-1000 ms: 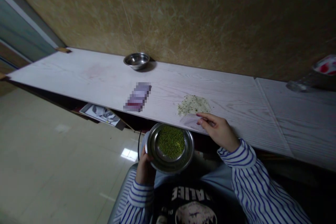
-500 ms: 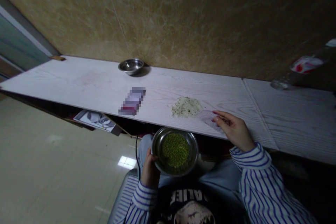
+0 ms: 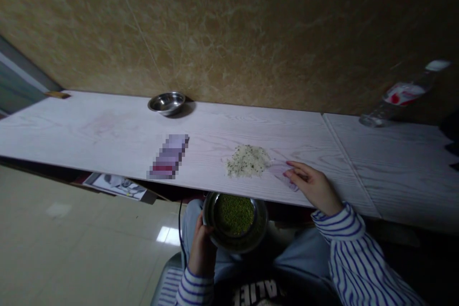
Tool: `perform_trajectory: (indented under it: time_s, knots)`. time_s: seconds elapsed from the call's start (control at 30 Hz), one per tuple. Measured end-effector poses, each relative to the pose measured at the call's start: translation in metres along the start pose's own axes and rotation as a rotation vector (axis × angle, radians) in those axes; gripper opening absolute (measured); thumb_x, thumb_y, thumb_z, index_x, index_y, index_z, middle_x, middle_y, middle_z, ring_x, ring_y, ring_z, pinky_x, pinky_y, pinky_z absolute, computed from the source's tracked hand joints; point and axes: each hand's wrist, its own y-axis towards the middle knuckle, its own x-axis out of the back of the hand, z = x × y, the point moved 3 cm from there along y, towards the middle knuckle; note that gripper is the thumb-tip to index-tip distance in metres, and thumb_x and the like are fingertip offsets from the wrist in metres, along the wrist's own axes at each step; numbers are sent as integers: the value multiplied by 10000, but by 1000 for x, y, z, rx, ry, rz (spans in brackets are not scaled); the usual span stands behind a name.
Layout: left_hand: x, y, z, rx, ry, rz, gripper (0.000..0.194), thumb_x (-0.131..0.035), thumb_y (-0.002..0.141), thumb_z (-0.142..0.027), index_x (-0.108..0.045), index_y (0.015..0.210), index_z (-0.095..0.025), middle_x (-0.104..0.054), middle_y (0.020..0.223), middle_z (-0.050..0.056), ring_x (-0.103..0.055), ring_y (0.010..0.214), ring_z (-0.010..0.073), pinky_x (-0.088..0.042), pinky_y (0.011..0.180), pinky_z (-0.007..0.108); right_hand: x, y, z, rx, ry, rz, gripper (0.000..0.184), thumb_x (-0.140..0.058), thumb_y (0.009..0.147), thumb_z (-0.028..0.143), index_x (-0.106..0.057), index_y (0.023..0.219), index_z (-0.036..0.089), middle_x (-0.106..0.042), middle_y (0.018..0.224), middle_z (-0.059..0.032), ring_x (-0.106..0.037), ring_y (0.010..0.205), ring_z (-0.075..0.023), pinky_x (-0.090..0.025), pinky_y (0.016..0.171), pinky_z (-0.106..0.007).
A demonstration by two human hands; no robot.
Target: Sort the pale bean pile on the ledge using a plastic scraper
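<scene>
My left hand [image 3: 203, 244] is closed on the left rim of a steel bowl [image 3: 261, 220], held just below the table's front edge. Small green beans [image 3: 234, 214], which look like mung beans, lie inside it. My right hand [image 3: 311, 182] pinches a thin, see-through plastic piece [image 3: 281, 174] with a pale purple tint; its exact kind is unclear. The piece rests at or just above the tabletop, at the right edge of a flat pile of white grains mixed with green beans [image 3: 248, 160].
On the white wood-grain table [image 3: 211, 124], a second steel bowl [image 3: 167, 103] stands near the wall. A blurred-out phone-like item [image 3: 169, 157] lies left of the pile. A clear bottle [image 3: 403, 95] leans against the wall at right. Below the table is an open drawer [image 3: 116, 185].
My right hand drew the plastic piece rightward off the pile's front, then brought it to the pile's right edge. My left hand keeps the bowl, its tilt slightly changed. The camera view has shifted.
</scene>
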Motion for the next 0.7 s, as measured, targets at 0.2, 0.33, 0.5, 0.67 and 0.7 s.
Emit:
perform_trajectory:
  time_s: [0.2,0.33,0.5,0.67,0.7]
  knots:
    - [-5,-6,-13,-55,-31,23,485,-724,724,-309,-742,1207,-271,-723,1316,76,-550,1351,374,-459,1104,469,-58,-8,34,184,-172,59,358,-612,887,301,-758,1177,150,-807,849,-99,-731,645,-189,-585,603,-287]
    - [-2,-5,-13,-25,-37,-8,510,-682,725,-287,-723,1233,-298,-732,1294,70,-584,1320,363,-452,1114,512,-105,-10,68,363,-327,105,331,-579,916,201,-760,1192,177,-823,895,-94,-775,747,-216,-617,708,-300]
    - [2,-2,-14,-27,-7,-35,463,-660,745,-279,-734,1200,-311,-732,1288,60,-582,1325,343,-424,1142,516,-126,-5,74,406,-508,117,330,-594,906,145,-761,1188,187,-830,932,-90,-786,771,-221,-626,739,-297]
    - [-1,4,-13,-22,-26,-6,452,-695,740,-312,-752,1188,-298,-742,1265,57,-573,1326,365,-434,1126,508,-107,7,63,331,-596,31,318,-602,919,168,-761,1194,190,-832,942,-87,-792,790,-231,-629,738,-307]
    - [-1,5,-12,-18,-31,-5,462,-710,728,-316,-754,1188,-302,-744,1264,50,-570,1327,372,-445,1115,508,-103,10,61,316,-612,21,316,-599,925,174,-761,1196,193,-832,949,-87,-793,797,-231,-629,742,-309]
